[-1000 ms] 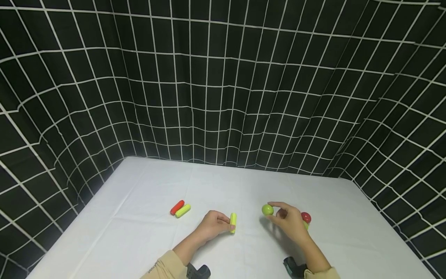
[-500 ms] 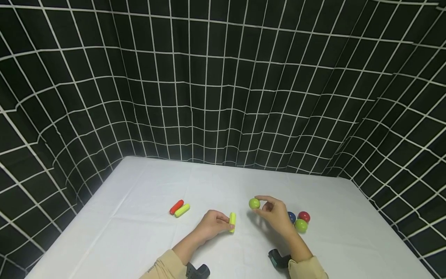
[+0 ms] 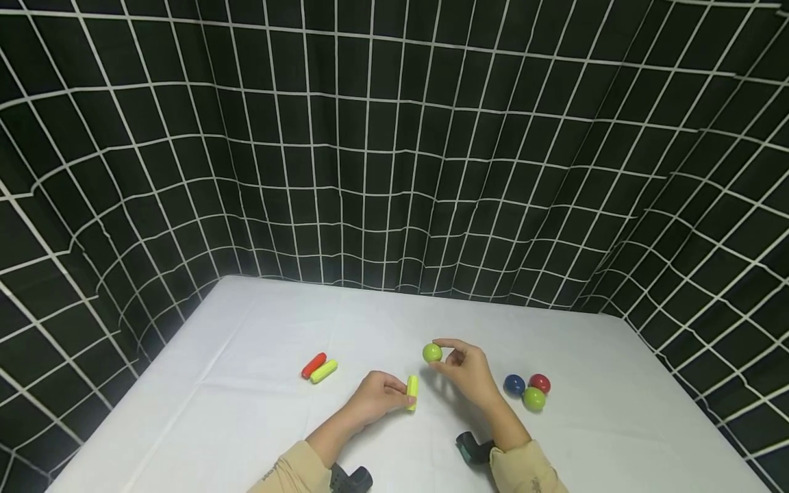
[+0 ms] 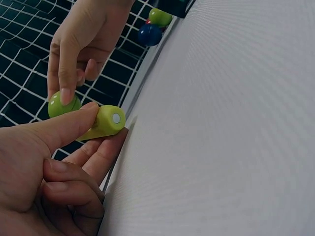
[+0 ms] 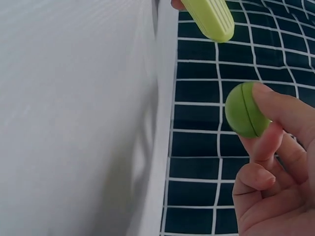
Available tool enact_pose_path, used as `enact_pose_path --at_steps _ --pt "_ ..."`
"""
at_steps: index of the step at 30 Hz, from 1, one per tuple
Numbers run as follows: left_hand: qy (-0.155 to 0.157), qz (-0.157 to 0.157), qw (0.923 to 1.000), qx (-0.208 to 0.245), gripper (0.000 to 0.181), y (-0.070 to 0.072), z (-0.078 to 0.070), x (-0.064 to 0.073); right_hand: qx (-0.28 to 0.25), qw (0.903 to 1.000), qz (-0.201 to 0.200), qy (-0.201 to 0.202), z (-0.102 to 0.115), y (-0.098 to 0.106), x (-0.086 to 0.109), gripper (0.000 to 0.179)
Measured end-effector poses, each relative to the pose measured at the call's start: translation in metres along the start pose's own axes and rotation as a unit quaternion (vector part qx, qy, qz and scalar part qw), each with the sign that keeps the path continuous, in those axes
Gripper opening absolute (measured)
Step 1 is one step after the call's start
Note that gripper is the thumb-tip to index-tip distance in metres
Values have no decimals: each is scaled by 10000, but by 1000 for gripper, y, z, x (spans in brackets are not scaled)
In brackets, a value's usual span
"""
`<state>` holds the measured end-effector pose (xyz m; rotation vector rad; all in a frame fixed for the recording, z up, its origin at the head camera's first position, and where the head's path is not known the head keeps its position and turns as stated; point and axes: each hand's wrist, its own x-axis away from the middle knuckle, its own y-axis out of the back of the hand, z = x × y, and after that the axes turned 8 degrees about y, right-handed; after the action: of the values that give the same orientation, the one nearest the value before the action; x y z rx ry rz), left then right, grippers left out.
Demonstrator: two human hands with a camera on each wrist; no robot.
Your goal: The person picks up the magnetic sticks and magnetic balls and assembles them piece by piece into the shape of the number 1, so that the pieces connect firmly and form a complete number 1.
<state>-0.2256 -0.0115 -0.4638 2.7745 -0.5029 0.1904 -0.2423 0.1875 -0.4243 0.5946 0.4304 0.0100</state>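
Observation:
Thumb and fingers of my left hand (image 3: 377, 399) pinch a yellow-green toy rod (image 3: 412, 392) near the middle of the table. A round silver disc shows in the rod's end (image 4: 116, 118) in the left wrist view. My right hand (image 3: 470, 372) holds a green ball (image 3: 433, 352) between thumb and fingertips, just beyond the rod and slightly to its right. In the right wrist view, a seam runs around the ball (image 5: 246, 109), and a gap separates it from the ribbed rod (image 5: 212, 18).
A blue ball (image 3: 514, 385), a red ball (image 3: 540, 383) and another green ball (image 3: 534, 399) sit grouped at the right. To the left lie a red rod (image 3: 314, 365) and a second yellow-green rod (image 3: 323, 372). Black gridded cloth (image 3: 394, 171) surrounds the white table (image 3: 246, 411).
My right hand has carried the green ball leftward and slightly away from me, bringing it closer to the rod and uncovering the grouped balls. The left hand stays in place.

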Motion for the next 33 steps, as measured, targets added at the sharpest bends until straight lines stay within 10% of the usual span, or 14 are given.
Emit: enact_pose_path --at_steps 6,16,33 --pt "-22 -13 10000 20 25 0 0 0 -252 9977 -128 612 4 -6 -1 34" --pt "-13 12 10000 79 26 0 0 -1 -162 9996 73 -199 6 -15 -4 37" --pt "74 10 9999 75 27 0 0 0 -250 9991 235 -231 4 -18 -2 36"
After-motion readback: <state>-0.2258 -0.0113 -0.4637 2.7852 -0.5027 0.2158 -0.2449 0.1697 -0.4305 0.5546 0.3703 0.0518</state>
